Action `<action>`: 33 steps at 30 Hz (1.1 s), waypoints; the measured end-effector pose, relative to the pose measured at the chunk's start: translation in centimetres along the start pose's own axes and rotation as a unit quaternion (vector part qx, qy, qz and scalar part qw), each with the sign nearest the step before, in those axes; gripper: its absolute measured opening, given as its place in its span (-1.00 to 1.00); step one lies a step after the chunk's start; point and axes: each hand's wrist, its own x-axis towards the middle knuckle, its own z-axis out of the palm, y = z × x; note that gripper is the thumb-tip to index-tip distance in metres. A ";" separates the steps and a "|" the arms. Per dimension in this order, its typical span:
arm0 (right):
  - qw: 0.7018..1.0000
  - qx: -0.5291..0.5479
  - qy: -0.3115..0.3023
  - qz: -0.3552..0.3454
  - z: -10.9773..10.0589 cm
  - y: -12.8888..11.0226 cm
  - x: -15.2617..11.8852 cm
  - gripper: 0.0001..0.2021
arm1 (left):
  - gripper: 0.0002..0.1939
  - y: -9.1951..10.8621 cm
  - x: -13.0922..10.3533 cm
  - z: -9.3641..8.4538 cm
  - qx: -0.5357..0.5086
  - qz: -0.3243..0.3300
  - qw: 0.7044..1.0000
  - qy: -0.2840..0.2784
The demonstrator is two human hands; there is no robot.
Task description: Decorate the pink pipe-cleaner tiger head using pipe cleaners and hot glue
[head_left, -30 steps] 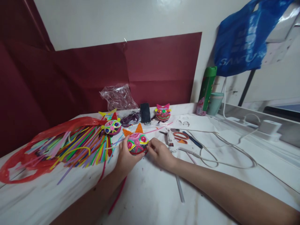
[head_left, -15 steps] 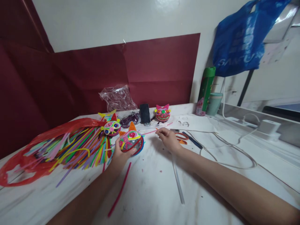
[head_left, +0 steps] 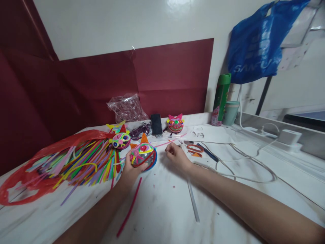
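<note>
My left hand [head_left: 133, 166] grips a round clear ball [head_left: 145, 157] trimmed with coloured pipe cleaners, with a face and pointed orange ears. A blue and red rim runs around its right side. Just right of the ball, my right hand [head_left: 177, 156] hovers over the table with fingers curled together. Whatever its fingertips pinch, if anything, is too small to make out. Behind that hand lies a thin pink pipe cleaner [head_left: 162, 143]. A red pipe cleaner [head_left: 130, 208] rests in front of my left hand, and a grey-white strip [head_left: 194, 201] lies below my right wrist.
Many pipe cleaners [head_left: 83, 162] spread from a red plastic bag [head_left: 22, 189] at left, beside a finished face ball [head_left: 121, 140]. Another pink one [head_left: 175, 124] stands behind. Orange-handled scissors [head_left: 195, 149], a phone [head_left: 156, 124] and a looping cable [head_left: 269, 173] lie on the table.
My right hand has moved slightly left and toward me, nearer the ball, with its fingers more curled. My left hand still grips the ball, which has shifted slightly right.
</note>
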 end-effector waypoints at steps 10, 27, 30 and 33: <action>0.989 0.050 -0.139 0.017 1.5 -0.8 -1.6 -0.55 | -0.11 -1.0 -0.1 0.4 0.064 0.107 0.992 -0.019; 0.983 0.087 -0.155 0.032 2.0 -1.0 -2.6 -0.41 | -0.18 -0.9 -1.0 1.3 0.269 0.202 0.941 0.038; 0.980 0.100 -0.167 0.027 2.0 -1.0 -2.4 -0.41 | -0.17 -0.8 -0.9 1.3 0.238 0.177 0.954 0.048; 0.981 0.088 -0.169 0.027 2.1 -1.0 -2.3 -0.44 | -0.15 -0.9 -0.7 1.3 0.184 0.146 0.971 0.046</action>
